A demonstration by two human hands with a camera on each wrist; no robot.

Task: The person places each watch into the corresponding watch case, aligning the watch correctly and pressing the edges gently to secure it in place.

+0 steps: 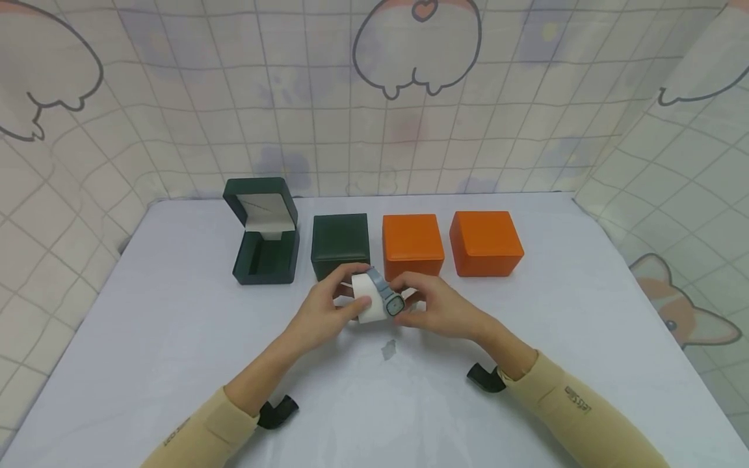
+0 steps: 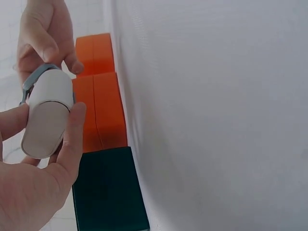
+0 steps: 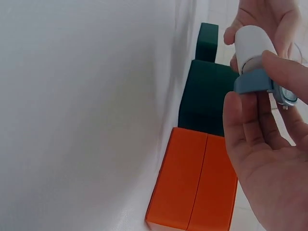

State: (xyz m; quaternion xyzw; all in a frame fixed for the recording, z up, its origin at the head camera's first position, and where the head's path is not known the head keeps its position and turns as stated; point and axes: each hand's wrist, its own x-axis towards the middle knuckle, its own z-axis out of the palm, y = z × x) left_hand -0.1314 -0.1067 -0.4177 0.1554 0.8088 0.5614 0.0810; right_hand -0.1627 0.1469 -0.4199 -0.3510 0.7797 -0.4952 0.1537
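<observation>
Near the table's middle, my left hand (image 1: 318,312) grips a white watch cushion (image 1: 364,292) between thumb and fingers. A watch with a light blue strap (image 1: 379,282) and a squarish face sits around the cushion's right end. My right hand (image 1: 441,305) pinches that watch by its strap and case. In the left wrist view, the cushion's rounded end (image 2: 45,130) points toward the left palm. The right wrist view shows the blue strap (image 3: 253,82) looped at the cushion's edge, with the right thumb and fingers on either side of it.
An open dark green box (image 1: 266,260) with a pale lid lining stands at the back left. Right of it are a closed green box (image 1: 341,237) and two closed orange boxes (image 1: 412,239), (image 1: 487,240). A small greyish scrap (image 1: 389,350) lies on the white table (image 1: 374,416).
</observation>
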